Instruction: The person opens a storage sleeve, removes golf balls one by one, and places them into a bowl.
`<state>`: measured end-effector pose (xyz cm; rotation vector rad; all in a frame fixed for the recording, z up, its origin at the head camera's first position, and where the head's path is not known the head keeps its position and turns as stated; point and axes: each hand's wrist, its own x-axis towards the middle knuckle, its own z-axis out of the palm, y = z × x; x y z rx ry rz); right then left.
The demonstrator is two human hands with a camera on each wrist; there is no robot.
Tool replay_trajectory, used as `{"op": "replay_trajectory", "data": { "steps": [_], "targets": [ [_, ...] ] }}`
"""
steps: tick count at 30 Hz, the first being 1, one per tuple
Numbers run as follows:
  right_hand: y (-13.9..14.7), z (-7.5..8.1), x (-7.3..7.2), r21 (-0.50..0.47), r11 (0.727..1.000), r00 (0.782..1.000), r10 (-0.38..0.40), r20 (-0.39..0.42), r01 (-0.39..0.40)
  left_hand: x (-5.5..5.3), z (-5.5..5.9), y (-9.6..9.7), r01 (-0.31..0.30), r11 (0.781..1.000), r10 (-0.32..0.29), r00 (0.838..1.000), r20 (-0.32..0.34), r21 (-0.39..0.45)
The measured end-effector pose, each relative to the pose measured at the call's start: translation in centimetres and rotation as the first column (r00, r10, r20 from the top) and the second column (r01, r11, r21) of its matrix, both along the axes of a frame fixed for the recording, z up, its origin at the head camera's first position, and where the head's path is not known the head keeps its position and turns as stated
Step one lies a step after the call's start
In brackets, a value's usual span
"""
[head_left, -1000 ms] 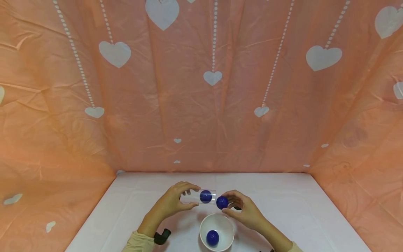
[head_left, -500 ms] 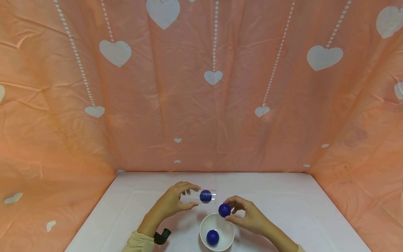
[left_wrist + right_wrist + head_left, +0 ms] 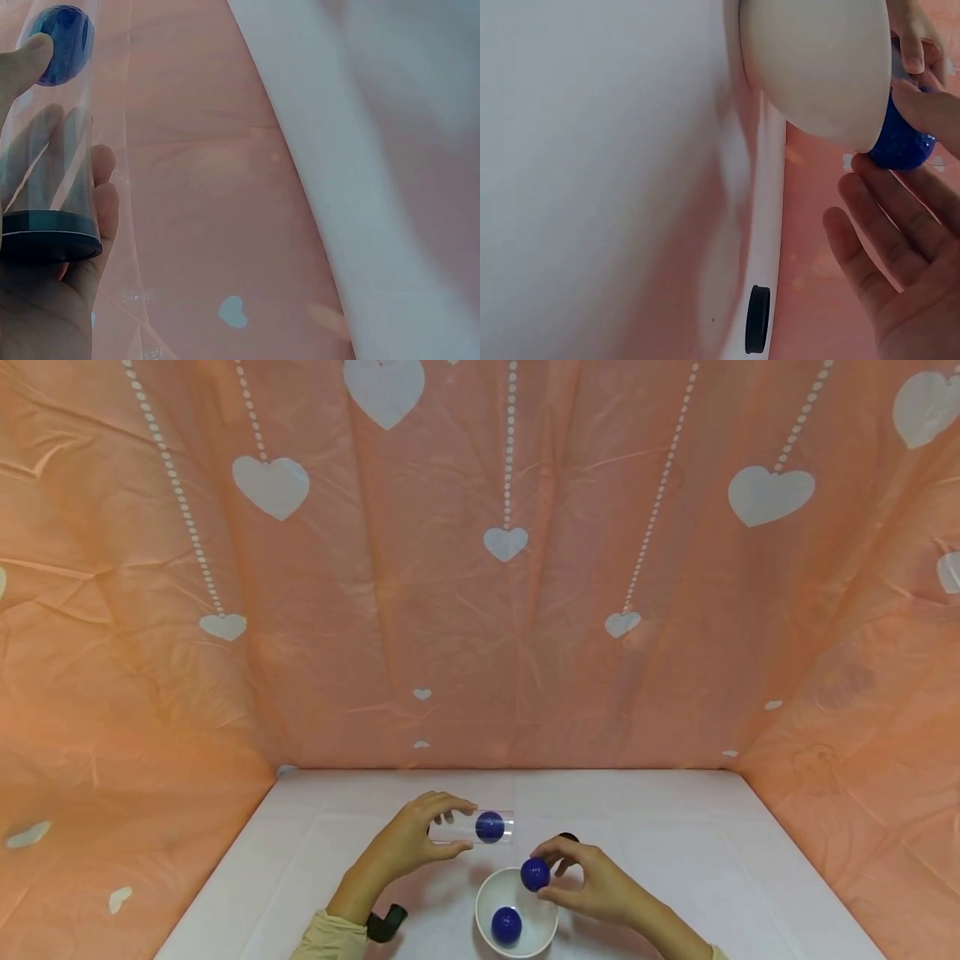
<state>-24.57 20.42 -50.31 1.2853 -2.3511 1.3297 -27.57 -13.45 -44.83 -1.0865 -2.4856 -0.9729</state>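
My left hand (image 3: 420, 833) grips a clear tube (image 3: 52, 150) lying sideways in the head view, thumb and fingers on opposite sides. A dark cap (image 3: 51, 235) covers the tube's palm end, and one blue ball (image 3: 490, 827) sits inside near the other end. My right hand (image 3: 596, 881) pinches a second blue ball (image 3: 535, 874) between thumb and fingertips at the upper right of the white bowl (image 3: 480, 906). In the right wrist view this ball (image 3: 904, 139) is at the bowl's rim. Another blue ball (image 3: 506, 927) lies in the bowl.
A black round lid (image 3: 757, 319) rests on the white table (image 3: 675, 810), partly hidden behind my right hand in the head view. Orange cloth with white hearts (image 3: 506, 544) hangs behind the table and at both sides.
My right hand has drawn its blue ball away from the tube's mouth, down toward me to the bowl. The black lid behind it shows again. The left hand and tube have stayed put.
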Motion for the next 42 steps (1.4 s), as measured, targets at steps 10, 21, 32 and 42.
{"op": "replay_trajectory", "data": {
  "steps": [10,21,32,42],
  "targets": [
    [-0.10,-0.02,0.06,0.025,1.000,1.000,0.019,-0.021,-0.019,-0.17,-0.20,0.02,0.017,1.000,-0.016,1.000,-0.025,0.015],
    [-0.28,0.15,0.13,0.037,0.999,0.996,0.042,-0.081,-0.039,-0.32,-0.35,0.00,0.019,1.000,-0.019,1.000,-0.002,0.014],
    [-0.24,-0.13,0.00,0.044,0.999,0.990,0.036,-0.135,-0.030,-0.33,-0.39,-0.02,0.035,0.999,-0.035,0.999,-0.014,0.020],
    [-0.55,0.22,-0.04,-0.003,0.999,0.988,0.034,-0.150,-0.034,-0.29,-0.47,-0.05,0.035,0.999,-0.034,0.999,-0.041,0.025]
  ]
}}
